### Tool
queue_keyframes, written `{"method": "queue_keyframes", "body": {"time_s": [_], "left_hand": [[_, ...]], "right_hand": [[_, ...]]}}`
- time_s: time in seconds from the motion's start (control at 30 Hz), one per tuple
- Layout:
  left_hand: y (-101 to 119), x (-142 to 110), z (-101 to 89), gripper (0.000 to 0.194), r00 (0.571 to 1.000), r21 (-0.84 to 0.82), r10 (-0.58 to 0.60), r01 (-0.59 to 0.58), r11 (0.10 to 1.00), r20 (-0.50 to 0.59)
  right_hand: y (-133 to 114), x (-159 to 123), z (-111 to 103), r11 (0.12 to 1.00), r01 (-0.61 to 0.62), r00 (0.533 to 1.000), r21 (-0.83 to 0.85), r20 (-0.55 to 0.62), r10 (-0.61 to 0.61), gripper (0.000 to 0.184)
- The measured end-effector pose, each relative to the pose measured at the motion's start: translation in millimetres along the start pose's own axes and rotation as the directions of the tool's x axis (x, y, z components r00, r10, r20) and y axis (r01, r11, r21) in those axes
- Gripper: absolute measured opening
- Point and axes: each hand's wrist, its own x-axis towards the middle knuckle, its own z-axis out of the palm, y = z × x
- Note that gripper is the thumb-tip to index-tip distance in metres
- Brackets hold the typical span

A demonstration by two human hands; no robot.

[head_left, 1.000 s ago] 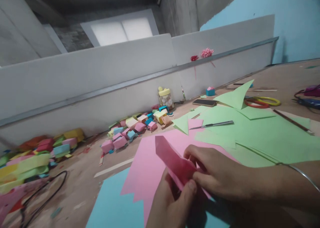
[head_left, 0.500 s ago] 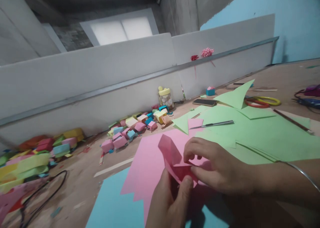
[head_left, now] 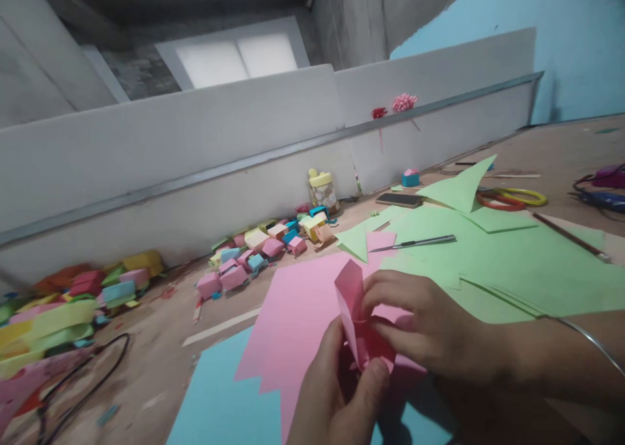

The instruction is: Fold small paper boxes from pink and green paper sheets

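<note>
A piece of folded pink paper [head_left: 350, 295], partly opened into a pocket-like shape, is held between both hands. My left hand [head_left: 336, 393] grips it from below, thumb on the near edge and fingers behind. My right hand [head_left: 415, 315] is closed on the right side of the paper, its fingertips inside the fold. Parts of the paper are hidden by the fingers. Beneath the hands lie a pink sheet [head_left: 288, 315] with a stepped edge and a blue sheet [head_left: 224, 380].
Green sheets [head_left: 508, 262] lie at right, with a craft knife [head_left: 415, 243], a pencil [head_left: 571, 236] and scissors [head_left: 508, 199]. Behind are a phone [head_left: 399, 200] and a jar [head_left: 323, 189]. Small folded paper shapes [head_left: 258, 240] are heaped along the white partition [head_left: 195, 145]. A black cord [head_left: 92, 380] lies left.
The folded pink paper has shifted slightly right and its upper flap stands more upright. My left hand moved a little right with it; my right fingers have moved along the fold.
</note>
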Motion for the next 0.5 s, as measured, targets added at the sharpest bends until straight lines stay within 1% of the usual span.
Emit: {"method": "queue_keyframes", "body": {"time_s": [0.1,0.17,0.23,0.3,0.37,0.43,0.5], "left_hand": [[-2.7,-0.6,-1.7,0.046,0.999,-0.070,0.025,-0.021,0.997,0.048],[-3.2,-1.6,-2.6,0.050,0.999,-0.055,0.024,-0.023,0.998,0.029],[-2.7,-2.4,-3.3,0.050,1.000,-0.007,0.002,-0.002,1.000,-0.011],[-2.3,-2.6,-3.5,0.048,0.999,0.030,-0.005,0.007,1.000,-0.049],[-3.3,-2.2,-3.0,0.049,0.998,0.023,0.010,-0.008,1.000,-0.057],[-6.0,-1.8,-1.8,0.051,1.000,-0.032,0.017,-0.017,0.999,-0.021],[-9.1,-2.0,-0.2,0.055,0.998,-0.113,0.038,-0.033,0.993,0.045]], "right_hand": [[-1.8,0.7,1.0,0.991,-0.130,0.983,0.040,-0.123,0.135,0.016],[-2.2,2.7,1.4,0.975,-0.187,0.966,0.120,-0.155,0.205,0.024],[-2.0,5.1,1.3,0.953,-0.227,0.962,0.200,-0.104,0.251,0.032],[-1.8,6.6,1.2,0.941,-0.258,0.964,0.219,0.000,0.264,0.026],[-1.9,6.5,1.4,0.933,-0.285,0.958,0.218,0.105,0.268,0.018],[-1.7,5.1,2.1,0.923,-0.313,0.948,0.226,0.139,0.287,0.023],[-0.7,3.8,2.9,0.921,-0.318,0.947,0.226,0.115,0.299,0.024]]}}
